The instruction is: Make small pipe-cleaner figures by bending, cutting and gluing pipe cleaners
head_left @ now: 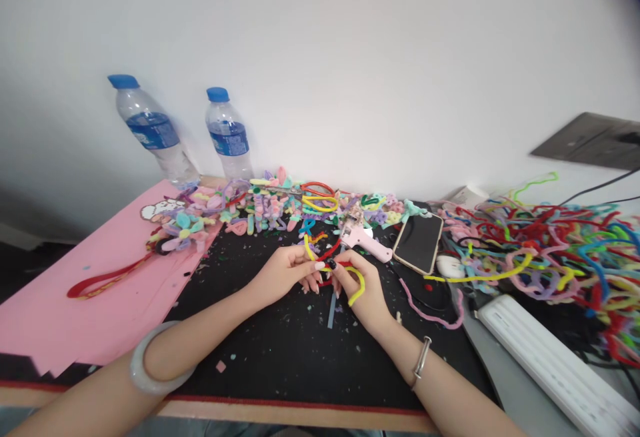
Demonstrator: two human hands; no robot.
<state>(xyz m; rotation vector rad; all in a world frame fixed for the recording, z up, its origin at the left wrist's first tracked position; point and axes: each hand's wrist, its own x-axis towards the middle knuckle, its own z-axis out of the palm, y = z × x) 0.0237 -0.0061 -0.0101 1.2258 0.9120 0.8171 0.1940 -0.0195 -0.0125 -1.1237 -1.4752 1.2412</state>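
Observation:
Over the middle of the black mat, my left hand (290,273) pinches a yellow pipe cleaner (357,297) between thumb and fingers. Close beside it, my right hand (364,290) is closed on the same yellow pipe cleaner, whose end curls down over the fingers. A red pipe cleaner (330,250) bends around between both hands; which fingers grip it is partly hidden. Just beyond my right hand lies a pink glue gun (369,243). Below the fingertips, a narrow grey strip (331,313) rests on or just above the mat; I cannot tell which.
Scissors (320,197) lie on small fuzzy pieces along the wall. A phone (419,243) is right of the glue gun. Tangled pipe cleaners (540,243) and a white power strip (555,363) fill the right. Two bottles (227,133) stand behind pink paper (120,250) at left.

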